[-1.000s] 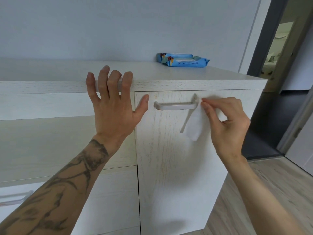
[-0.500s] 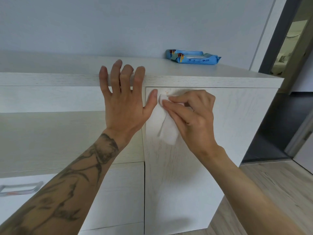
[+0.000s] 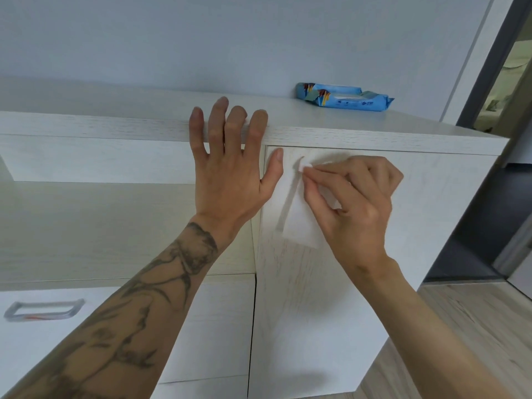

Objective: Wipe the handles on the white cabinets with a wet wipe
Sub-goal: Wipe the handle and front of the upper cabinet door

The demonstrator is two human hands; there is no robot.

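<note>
My right hand [image 3: 351,203] pinches a white wet wipe [image 3: 302,223] against the top of the white cabinet door [image 3: 316,298]. The wipe hangs down below my fingers, and its top corner is bunched where the door's handle sits; the handle itself is hidden under the wipe and my hand. My left hand [image 3: 230,174] lies flat and spread against the cabinet's top edge [image 3: 115,125], just left of the door, holding nothing. A second silver handle [image 3: 43,311] shows on the drawer at the lower left.
A blue pack of wet wipes [image 3: 344,97] lies on the cabinet top at the back right. An open doorway [image 3: 506,82] stands to the right. Wood-look floor [image 3: 475,326] runs beside the cabinet.
My right hand slid the wipe from the handle's right end to its left end, then shifted slightly right. The left hand stayed pressed on the cabinet edge.
</note>
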